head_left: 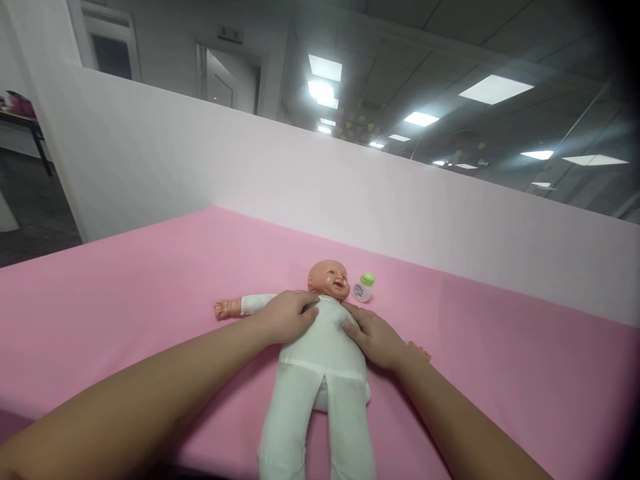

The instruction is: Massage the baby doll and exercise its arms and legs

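Observation:
A baby doll [324, 340] in a white cloth suit lies on its back, its head at the far end and its legs towards me. Its bare plastic head is tipped to the right, and both arms stretch out sideways. My left hand [290, 317] rests on the upper chest by the shoulder on the left, fingers laid flat and thumb apart. Against the opposite side of the chest lies my right hand [379, 339], open too, with the thumb on the cloth. Part of the doll's arm on the right is hidden behind my hand.
A small clear bottle [363, 288] with a green cap stands beside the doll's head. Pink padding [175, 267] covers the surface. A pale raised wall [300, 180] closes off the back. A dark-legged table [30, 127] stands at the far left.

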A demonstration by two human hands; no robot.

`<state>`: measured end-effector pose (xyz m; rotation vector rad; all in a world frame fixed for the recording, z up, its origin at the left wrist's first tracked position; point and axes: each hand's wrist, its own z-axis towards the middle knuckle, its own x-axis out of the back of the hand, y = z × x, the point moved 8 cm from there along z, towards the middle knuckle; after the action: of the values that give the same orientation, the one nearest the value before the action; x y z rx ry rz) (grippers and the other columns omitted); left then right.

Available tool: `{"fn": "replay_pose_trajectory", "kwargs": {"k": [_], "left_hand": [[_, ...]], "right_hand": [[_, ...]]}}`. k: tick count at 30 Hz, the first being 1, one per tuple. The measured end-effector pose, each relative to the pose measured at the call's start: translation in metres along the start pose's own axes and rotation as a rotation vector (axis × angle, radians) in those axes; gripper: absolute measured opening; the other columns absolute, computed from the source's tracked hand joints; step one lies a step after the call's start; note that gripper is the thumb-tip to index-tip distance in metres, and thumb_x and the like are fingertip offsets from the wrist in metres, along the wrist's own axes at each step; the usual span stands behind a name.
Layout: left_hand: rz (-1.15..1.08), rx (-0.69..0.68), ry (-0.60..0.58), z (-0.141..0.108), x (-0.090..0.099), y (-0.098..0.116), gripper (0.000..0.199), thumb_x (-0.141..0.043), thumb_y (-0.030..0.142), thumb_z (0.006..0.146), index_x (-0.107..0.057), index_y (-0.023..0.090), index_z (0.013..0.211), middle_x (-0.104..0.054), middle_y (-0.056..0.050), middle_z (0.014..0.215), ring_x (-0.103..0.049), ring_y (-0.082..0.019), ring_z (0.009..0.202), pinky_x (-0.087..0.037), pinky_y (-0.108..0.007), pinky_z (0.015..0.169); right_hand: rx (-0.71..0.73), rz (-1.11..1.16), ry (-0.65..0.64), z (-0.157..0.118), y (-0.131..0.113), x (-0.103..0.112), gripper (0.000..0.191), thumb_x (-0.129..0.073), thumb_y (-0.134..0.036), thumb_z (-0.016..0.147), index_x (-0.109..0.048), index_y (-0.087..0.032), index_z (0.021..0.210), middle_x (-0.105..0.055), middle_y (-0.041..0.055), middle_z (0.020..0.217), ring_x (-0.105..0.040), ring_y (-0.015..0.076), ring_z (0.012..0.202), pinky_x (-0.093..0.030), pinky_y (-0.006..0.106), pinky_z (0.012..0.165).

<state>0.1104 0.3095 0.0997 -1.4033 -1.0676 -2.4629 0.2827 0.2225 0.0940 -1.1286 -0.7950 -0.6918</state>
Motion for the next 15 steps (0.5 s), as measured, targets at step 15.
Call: {"fn": "replay_pose_trajectory", "kwargs": {"k": [15], "left_hand": [[-0.024, -0.003, 0.015, 0.0016, 0.0001, -0.0011, 0.041, -0.045, 0.034, 0.099, -0.07, 0.029, 0.13, -0.069, -0.001, 0.138, -0.064, -0.026, 0.126, -0.047, -0.039, 0.112]], "right_hand": [[-0.041, 0.05, -0.028, -0.0009, -0.0055, 0.0035, 0.053, -0.043, -0.062, 0.105, -0.047, -0.04, 0.153, -0.061, 0.001, 0.146, -0.061, 0.0325, 0.127, -0.051, 0.049, 0.101]]}}
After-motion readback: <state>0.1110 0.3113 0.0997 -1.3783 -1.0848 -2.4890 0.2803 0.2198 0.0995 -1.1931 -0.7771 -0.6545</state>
